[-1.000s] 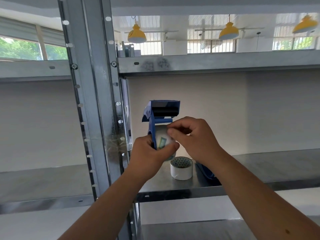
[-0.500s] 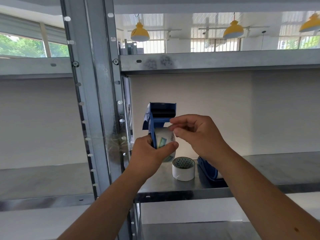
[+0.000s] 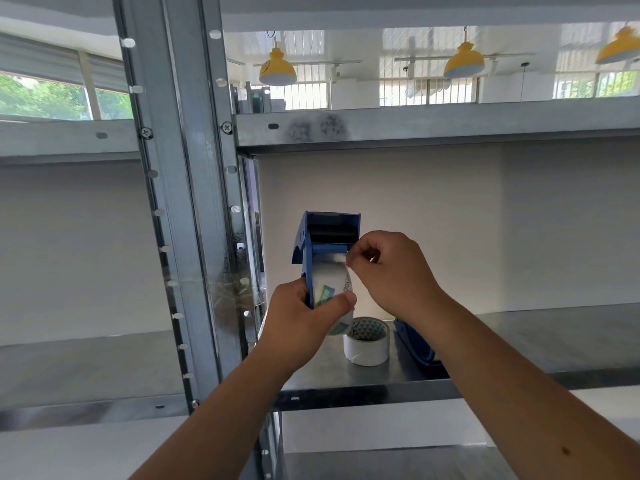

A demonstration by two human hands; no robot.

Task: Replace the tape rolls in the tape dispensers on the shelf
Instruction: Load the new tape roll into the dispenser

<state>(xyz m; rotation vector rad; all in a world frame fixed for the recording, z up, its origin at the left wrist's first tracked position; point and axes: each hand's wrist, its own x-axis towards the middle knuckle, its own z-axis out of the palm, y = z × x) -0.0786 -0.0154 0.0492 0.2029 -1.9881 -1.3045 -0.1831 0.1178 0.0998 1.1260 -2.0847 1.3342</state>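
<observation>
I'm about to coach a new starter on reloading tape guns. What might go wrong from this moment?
The right hand pinches only the tape end near the blue dispenser's mouth; it could slip and restick to the loaded roll. The left hand alone holds the dispenser in mid-air, so a hard pull might twist it loose above the spare roll.

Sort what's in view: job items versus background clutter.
Job:
- blue tape dispenser, held in left hand
- its loaded roll; right hand pinches the tape end
- spare tape roll
- second blue dispenser

Background:
- yellow lamps
- shelf upright
</observation>
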